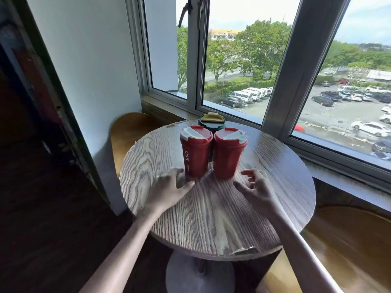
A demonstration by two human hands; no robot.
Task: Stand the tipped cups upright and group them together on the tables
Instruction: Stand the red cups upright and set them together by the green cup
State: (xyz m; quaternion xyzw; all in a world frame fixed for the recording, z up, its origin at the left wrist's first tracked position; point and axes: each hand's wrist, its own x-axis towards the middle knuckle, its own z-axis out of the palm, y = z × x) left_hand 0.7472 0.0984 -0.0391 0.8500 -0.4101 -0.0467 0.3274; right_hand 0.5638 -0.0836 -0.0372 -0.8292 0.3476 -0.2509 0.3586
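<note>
Two red lidded cups stand upright side by side on a round wooden table (211,218): the left red cup (196,151) bears white lettering, and the right red cup (229,152) touches it. Behind them a dark green cup with a yellow lid (212,119) also stands upright, mostly hidden. My left hand (169,187) hovers just in front and left of the left red cup's base, fingers apart, holding nothing. My right hand (255,187) is just in front and right of the right red cup, fingers curled loosely apart, empty.
A large window (243,70) with a sill runs behind the table. A white wall (84,60) stands at the left. Rounded wooden seats sit at the far left (129,132) and at the near right (342,250). The table's pedestal base (198,273) is below.
</note>
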